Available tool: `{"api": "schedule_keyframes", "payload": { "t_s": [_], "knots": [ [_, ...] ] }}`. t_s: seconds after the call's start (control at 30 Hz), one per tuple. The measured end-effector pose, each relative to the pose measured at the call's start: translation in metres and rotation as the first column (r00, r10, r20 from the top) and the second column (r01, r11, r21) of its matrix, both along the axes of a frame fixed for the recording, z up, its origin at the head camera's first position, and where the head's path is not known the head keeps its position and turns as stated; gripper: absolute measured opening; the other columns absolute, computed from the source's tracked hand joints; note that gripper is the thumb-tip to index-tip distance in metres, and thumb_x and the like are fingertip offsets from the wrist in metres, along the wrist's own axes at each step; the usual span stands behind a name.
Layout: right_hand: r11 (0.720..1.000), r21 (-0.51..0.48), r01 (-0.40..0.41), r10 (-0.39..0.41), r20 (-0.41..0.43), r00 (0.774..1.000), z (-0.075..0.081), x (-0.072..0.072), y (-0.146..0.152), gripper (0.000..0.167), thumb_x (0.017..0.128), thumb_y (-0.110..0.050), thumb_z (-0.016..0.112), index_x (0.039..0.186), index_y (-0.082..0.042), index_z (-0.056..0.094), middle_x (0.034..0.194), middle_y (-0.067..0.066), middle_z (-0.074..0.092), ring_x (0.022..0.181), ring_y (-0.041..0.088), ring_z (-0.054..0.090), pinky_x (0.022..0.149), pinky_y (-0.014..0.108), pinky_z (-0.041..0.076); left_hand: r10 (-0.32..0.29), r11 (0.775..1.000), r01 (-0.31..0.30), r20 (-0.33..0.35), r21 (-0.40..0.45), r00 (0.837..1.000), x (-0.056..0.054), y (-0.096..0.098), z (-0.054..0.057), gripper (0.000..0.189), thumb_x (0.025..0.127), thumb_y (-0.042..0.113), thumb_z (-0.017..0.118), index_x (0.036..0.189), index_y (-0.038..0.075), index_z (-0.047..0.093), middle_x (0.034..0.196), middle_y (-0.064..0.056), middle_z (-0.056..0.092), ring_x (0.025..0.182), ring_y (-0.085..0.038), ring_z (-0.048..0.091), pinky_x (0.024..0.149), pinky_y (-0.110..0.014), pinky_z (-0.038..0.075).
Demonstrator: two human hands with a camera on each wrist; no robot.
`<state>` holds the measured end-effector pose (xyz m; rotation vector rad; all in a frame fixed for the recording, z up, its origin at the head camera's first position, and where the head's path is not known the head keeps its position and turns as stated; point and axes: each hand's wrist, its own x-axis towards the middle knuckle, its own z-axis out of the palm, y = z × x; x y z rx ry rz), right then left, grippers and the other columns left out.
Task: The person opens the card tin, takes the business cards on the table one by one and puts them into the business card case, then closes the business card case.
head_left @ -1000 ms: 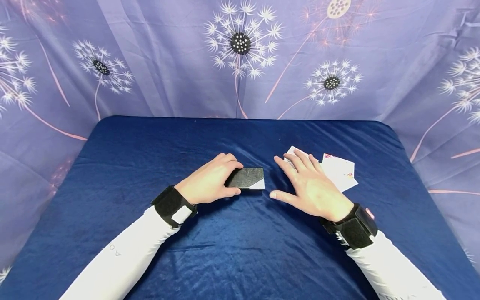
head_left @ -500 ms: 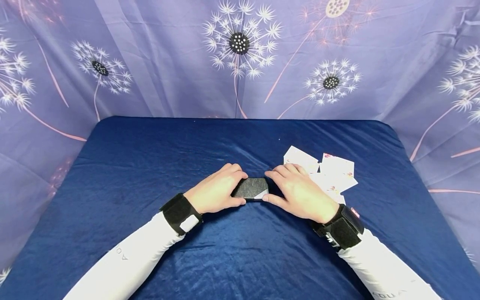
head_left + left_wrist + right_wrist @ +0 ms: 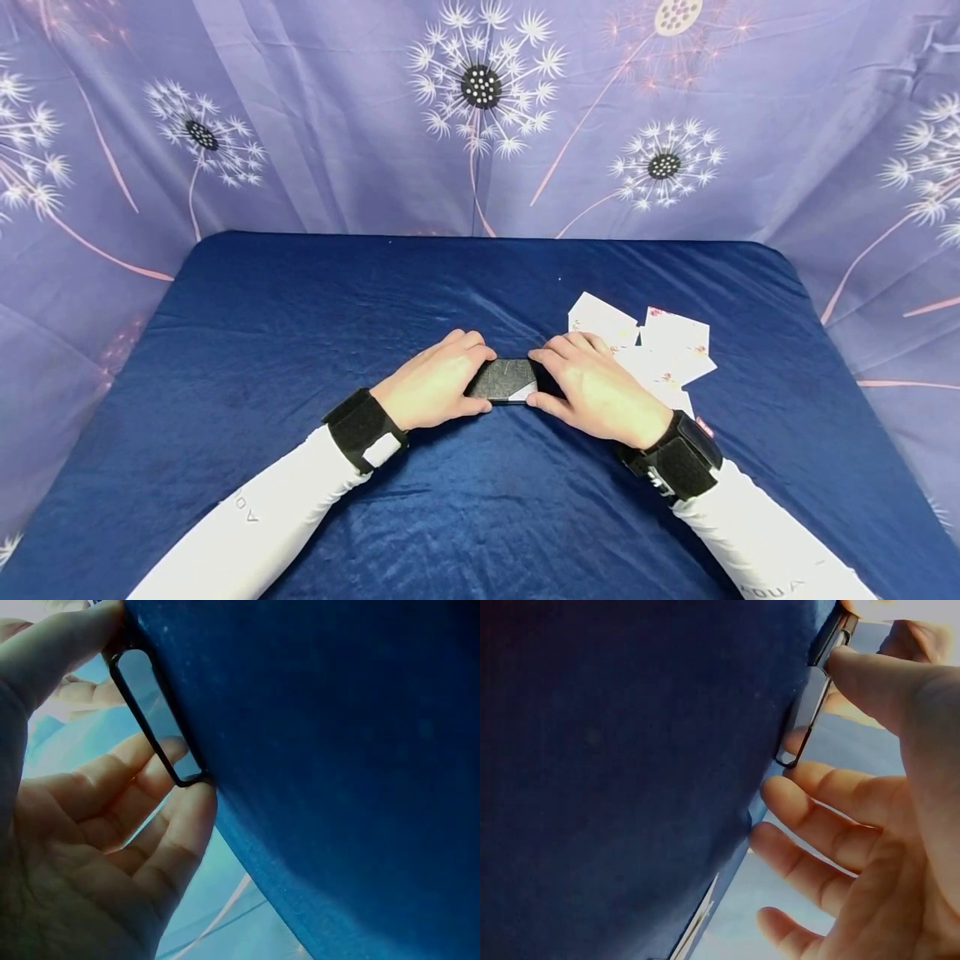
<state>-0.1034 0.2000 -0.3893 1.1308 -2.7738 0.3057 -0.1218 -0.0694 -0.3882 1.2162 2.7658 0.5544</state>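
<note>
A flat black business card case (image 3: 501, 380) with a silver corner lies on the blue cloth in front of me. My left hand (image 3: 435, 383) grips its left end between thumb and fingers. At the right end, my right hand (image 3: 603, 392) holds it with thumb and forefinger, the other fingers loosely bent. In the left wrist view, the shiny metal end (image 3: 154, 697) of the case shows between thumb and fingertips. The right wrist view shows the opposite metal end (image 3: 808, 701). The case looks closed; its inside is hidden.
Several white cards (image 3: 677, 337) with small red prints lie loosely overlapped beyond and beside my right hand, which partly covers them. Blue cloth (image 3: 337, 283) covers the table. A purple curtain (image 3: 337, 108) with dandelion prints hangs behind it.
My right hand has come down leftward from above the cards and taken the case's right end. The case and left hand have shifted slightly nearer and right. The last half second shows little movement.
</note>
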Motion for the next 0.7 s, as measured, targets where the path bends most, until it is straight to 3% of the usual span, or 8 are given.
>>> {"api": "schedule_keyframes", "payload": {
  "t_s": [0.17, 0.33, 0.7],
  "knots": [
    [1.000, -0.015, 0.011, -0.010, 0.050, 0.999, -0.0015, -0.0015, 0.0021, 0.057, 0.095, -0.043, 0.080, 0.133, -0.001, 0.069, 0.120, 0.009, 0.067, 0.111, 0.030, 0.060, 0.100, 0.055, 0.043, 0.006, 1.000, -0.007, -0.014, -0.026, 1.000, 0.0002, -0.0006, 0.0031, 0.058, 0.086, 0.036, 0.091, 0.130, 0.005, 0.071, 0.116, -0.005, 0.063, 0.099, -0.022, 0.053, 0.085, -0.035, 0.049],
    [0.998, -0.049, 0.040, -0.032, 0.140, 0.990, -0.0035, -0.0043, 0.0044, 0.061, 0.093, -0.044, 0.083, 0.137, -0.003, 0.068, 0.122, 0.007, 0.066, 0.111, 0.027, 0.059, 0.097, 0.052, 0.043, 0.037, 0.998, -0.035, 0.036, -0.044, 0.999, 0.0004, -0.0037, 0.0062, 0.060, 0.086, 0.034, 0.092, 0.132, 0.004, 0.070, 0.114, -0.005, 0.060, 0.101, -0.021, 0.054, 0.088, -0.034, 0.051],
    [0.994, -0.096, 0.055, -0.034, 0.209, 0.977, -0.0043, -0.0068, 0.0063, 0.060, 0.092, -0.043, 0.084, 0.136, -0.006, 0.068, 0.116, 0.003, 0.066, 0.107, 0.021, 0.059, 0.088, 0.044, 0.042, 0.045, 0.999, -0.043, 0.086, -0.027, 0.995, 0.0009, -0.0089, 0.0084, 0.056, 0.084, 0.027, 0.093, 0.128, 0.002, 0.071, 0.112, -0.007, 0.060, 0.098, -0.019, 0.056, 0.089, -0.035, 0.051]
  ]
}}
